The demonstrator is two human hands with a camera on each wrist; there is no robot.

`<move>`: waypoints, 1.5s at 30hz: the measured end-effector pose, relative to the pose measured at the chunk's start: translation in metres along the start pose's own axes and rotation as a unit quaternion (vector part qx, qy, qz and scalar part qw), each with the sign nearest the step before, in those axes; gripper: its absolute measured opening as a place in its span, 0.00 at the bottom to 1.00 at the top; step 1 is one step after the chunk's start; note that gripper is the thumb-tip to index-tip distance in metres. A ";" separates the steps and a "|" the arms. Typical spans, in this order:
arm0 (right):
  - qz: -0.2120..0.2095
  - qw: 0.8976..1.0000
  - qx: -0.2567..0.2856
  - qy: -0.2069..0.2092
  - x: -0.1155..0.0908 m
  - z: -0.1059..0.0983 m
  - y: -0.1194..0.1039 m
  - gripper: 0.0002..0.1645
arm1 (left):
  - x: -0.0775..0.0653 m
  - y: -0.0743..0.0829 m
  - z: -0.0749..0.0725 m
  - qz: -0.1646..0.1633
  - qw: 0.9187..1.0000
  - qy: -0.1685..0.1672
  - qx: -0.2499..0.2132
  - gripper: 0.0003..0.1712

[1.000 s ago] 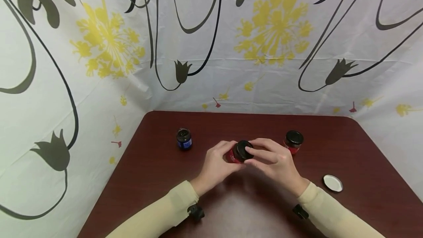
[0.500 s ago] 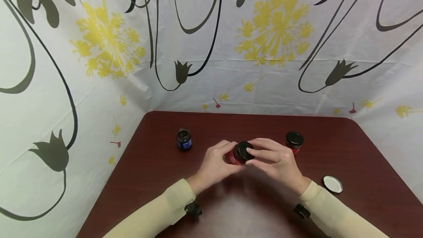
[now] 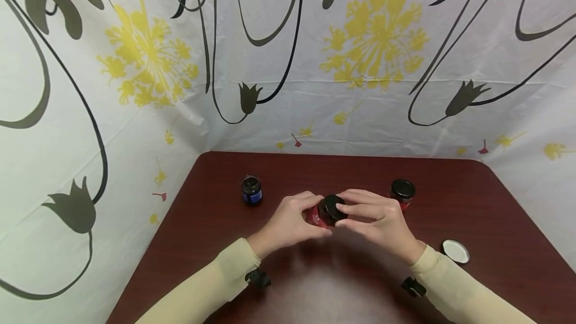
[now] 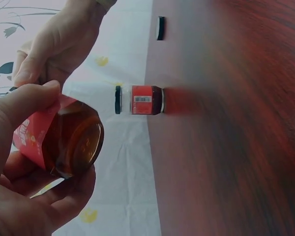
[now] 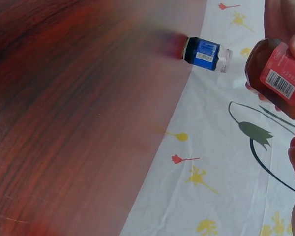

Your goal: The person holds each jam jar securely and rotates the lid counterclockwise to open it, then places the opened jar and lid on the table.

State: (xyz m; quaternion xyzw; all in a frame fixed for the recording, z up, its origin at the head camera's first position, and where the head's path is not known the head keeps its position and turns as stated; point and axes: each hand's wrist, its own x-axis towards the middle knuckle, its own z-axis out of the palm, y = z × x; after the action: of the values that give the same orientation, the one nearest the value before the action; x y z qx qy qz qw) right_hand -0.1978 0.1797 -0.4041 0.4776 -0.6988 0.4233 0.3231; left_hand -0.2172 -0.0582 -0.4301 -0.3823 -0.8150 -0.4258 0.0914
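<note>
A glass jar (image 4: 71, 135) with a red label (image 4: 32, 135) is located above the surface (image 3: 180, 249), near the middle, supported between both hands. It is tilted, with its black lid (image 3: 332, 207) toward the right hand (image 3: 382, 219) and its base raised clear of the surface. The contents appear dark amber through the glass.

The left hand (image 3: 288, 224) encloses the jar body; its grip is spread only to the jar's width, thumb on one side and fingers on the other. The right hand grips the lid, its thumb and fingertips set around the rim.

Behind the right hand, a second red-labelled jar (image 3: 402, 191) stands upright with a black lid fitted. To the right, near the right forearm, a loose lid (image 3: 456, 252) lies with its white inner face up. At the rear left, well apart from the hands, a blue-labelled jar (image 3: 252, 191) stands upright with its mouth uncovered.

Each pale yellow sleeve (image 3: 211, 276) ends near a black wrist device (image 3: 413, 287). A white cloth (image 3: 270, 134) with grey, yellow and red plant motifs borders the dark red-brown surface.
</note>
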 end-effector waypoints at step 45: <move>0.088 0.995 0.034 -0.046 0.008 -0.007 0.004 0.29 | 0.002 0.013 0.003 -0.122 0.991 0.041 0.019 0.33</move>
State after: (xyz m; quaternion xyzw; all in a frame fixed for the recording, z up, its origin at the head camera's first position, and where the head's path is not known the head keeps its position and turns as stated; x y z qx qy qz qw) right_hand -0.2036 0.1834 -0.3950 0.4440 -0.7376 0.4506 0.2359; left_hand -0.2085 -0.0506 -0.4228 -0.2604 -0.8591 -0.4335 0.0792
